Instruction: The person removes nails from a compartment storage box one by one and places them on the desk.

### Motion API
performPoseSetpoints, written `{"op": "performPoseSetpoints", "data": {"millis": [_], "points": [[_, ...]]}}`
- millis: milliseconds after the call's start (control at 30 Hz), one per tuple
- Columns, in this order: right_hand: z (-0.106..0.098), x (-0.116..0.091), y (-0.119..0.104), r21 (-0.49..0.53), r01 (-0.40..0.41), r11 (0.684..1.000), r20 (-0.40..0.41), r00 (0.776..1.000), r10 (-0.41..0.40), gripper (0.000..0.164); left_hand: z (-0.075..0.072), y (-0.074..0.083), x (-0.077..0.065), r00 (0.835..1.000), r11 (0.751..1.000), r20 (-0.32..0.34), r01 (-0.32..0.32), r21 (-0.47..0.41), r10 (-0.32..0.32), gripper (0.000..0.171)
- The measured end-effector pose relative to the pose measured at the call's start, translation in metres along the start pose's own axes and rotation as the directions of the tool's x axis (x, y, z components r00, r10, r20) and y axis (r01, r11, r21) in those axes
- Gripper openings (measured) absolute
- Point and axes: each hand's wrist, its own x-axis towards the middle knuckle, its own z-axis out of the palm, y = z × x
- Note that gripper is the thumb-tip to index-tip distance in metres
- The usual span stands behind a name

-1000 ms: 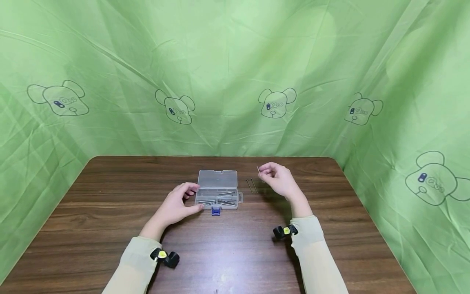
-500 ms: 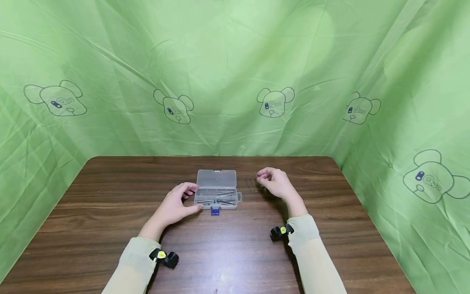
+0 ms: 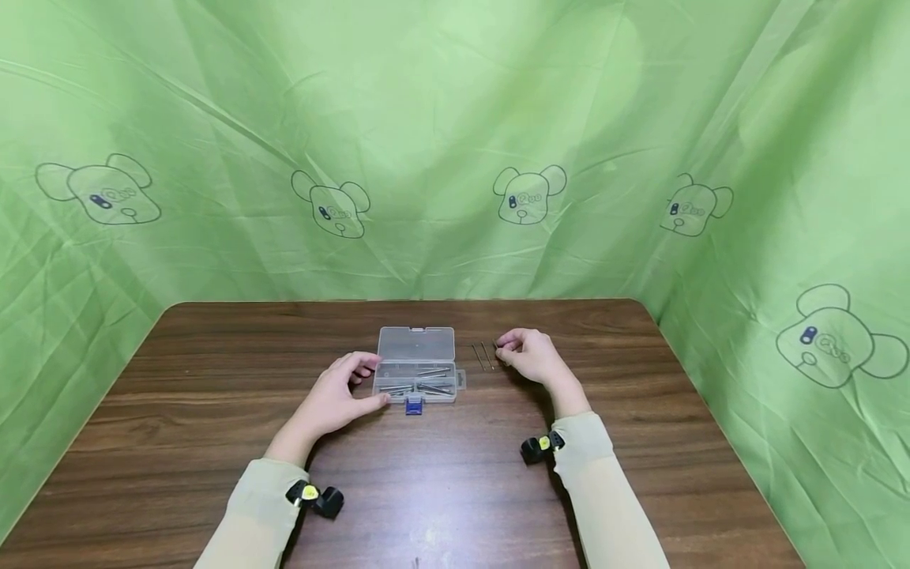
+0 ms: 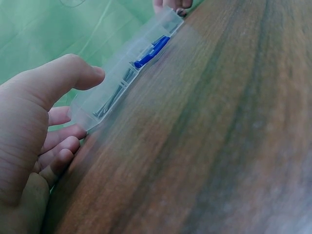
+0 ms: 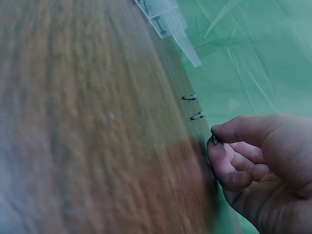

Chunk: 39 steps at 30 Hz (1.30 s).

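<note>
Pin [image 5: 215,139], pinched by R hand [image 3: 535,362], is prob. metal: light, stiff, slick; best held mid-shaft w/ a firm grip. Two loose pins [image 5: 197,116] lie on table [image 3: 455,466] just left of that hand; L hand [image 3: 334,400] grips clear open box [image 3: 416,344] by its left end.

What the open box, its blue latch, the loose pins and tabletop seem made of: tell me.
Open box: probably clear plastic, faintly frosted; hazy, see-through walls.
Blue latch: likely plastic; solid, even colour.
Loose pins: probably metal; grey, dull glints.
Tabletop: wood or printed laminate, semi-gloss; streaked grain, reflected glare.
</note>
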Motion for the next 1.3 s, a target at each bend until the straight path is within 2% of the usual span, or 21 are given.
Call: {"op": "performPoseSetpoints", "data": {"millis": [533,933,1300], "points": [[0.0028,0.0024,-0.0012,-0.029,0.002,1.0,-0.012,1.0,-0.002,0.016,-0.0006,-0.0007,0.0018,1.0,1.0,0.001,0.003,0.009,-0.003,0.063],[0.005,0.0019,-0.0051,0.039,-0.024,0.999,-0.026,0.999,0.025,0.016,-0.0011,-0.0006,0.0019,1.0,1.0,0.007,0.007,0.002,-0.007,0.063],[0.0037,0.0011,0.0,0.065,-0.017,0.998,-0.014,1.0,0.018,0.019,-0.0016,0.0023,0.0014,1.0,1.0,0.013,0.014,0.002,-0.014,0.063]]}}
